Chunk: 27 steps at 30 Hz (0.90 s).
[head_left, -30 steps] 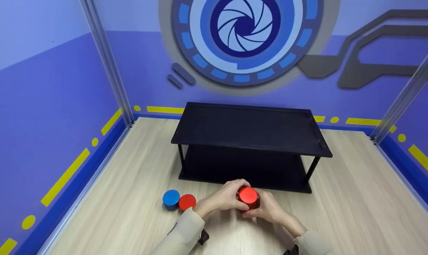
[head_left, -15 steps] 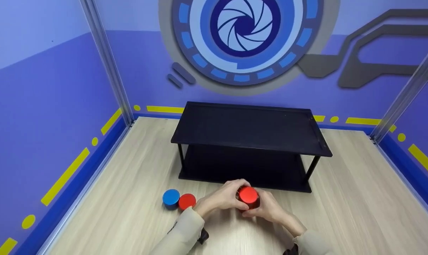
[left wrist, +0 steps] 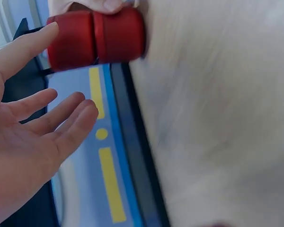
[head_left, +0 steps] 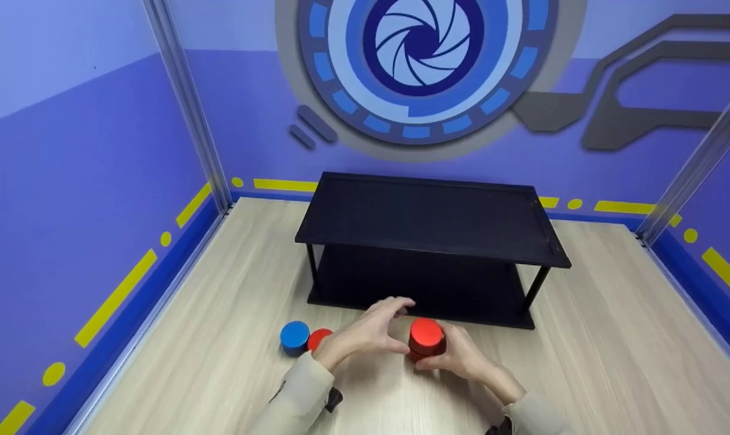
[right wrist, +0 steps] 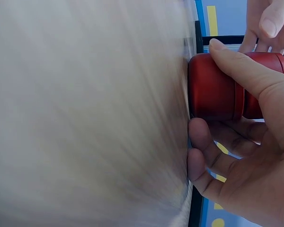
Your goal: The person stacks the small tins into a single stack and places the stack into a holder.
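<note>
Two red round tins stand stacked near the front of a black shelf; in the left wrist view the lower tin (left wrist: 120, 35) sits on the table with the upper tin (left wrist: 71, 42) on top of it. My right hand (head_left: 458, 356) holds the lower tin, its thumb (right wrist: 241, 68) along one side and curled fingers round the other. To the left of the stack, my left hand (head_left: 368, 332) is apart from it, fingers spread and relaxed, palm turned toward the tins. Beside my left wrist are a blue tin (head_left: 294, 338) and another red tin (head_left: 318, 339), partly hidden by that hand.
The black two-tier shelf (head_left: 431, 217) stands just behind the stack, its lower board (head_left: 413, 281) close to my hands. Blue-purple printed walls (head_left: 99, 181) with metal corner posts (head_left: 189, 109) border the wooden table (head_left: 220, 326).
My left hand has let go of the stacked tins and moved left, its fingers opening. My right hand keeps its hold. The head view has shifted slightly.
</note>
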Each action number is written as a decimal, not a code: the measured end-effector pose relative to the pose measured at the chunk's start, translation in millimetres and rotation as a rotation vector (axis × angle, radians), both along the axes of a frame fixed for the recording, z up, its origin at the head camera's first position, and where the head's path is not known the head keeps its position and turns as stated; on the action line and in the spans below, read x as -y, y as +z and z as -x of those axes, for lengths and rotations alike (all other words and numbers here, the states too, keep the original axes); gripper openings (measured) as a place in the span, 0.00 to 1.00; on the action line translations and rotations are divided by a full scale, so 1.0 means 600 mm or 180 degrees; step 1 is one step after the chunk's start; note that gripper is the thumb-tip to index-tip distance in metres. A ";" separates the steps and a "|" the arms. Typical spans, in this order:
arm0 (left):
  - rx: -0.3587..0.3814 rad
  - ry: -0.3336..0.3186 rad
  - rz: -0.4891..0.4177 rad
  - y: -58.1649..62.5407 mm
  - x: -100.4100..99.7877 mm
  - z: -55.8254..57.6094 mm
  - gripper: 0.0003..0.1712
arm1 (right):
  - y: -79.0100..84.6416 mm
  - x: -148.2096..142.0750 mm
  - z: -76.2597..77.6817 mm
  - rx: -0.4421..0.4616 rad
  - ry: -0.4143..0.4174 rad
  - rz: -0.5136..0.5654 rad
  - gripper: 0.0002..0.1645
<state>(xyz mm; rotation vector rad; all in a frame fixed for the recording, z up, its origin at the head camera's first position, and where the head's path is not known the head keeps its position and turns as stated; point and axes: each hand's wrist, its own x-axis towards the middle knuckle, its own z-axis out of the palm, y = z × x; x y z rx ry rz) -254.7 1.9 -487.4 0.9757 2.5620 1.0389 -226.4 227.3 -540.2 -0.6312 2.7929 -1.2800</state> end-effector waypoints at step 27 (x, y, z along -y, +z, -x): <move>0.0167 0.1169 -0.0280 0.004 0.257 -0.005 0.50 | 0.001 -0.001 -0.002 0.0066 0.0041 0.0066 0.43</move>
